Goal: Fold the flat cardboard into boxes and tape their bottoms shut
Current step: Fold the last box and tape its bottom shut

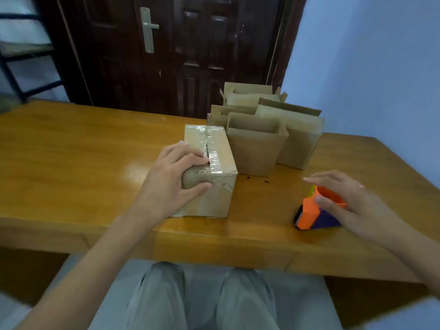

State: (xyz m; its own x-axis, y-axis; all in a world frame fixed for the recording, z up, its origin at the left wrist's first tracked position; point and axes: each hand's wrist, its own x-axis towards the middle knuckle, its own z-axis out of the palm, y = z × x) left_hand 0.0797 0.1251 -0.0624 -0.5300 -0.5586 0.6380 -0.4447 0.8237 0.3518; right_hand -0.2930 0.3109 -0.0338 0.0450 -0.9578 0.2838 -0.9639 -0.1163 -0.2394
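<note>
One box (209,170) stands taped-bottom-up near the table (71,151) edge, gripped at its corner by the left hand (171,179); press the tape flat while the right hand (352,203), fingers spread, hovers over the tape dispenser (312,213).

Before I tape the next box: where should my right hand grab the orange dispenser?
Probably by the curved orange handle of the tape dispenser, from above and the right. The handle faces up, and the right hand hovers open beside it; the black front end points left, away from the hand.
</note>
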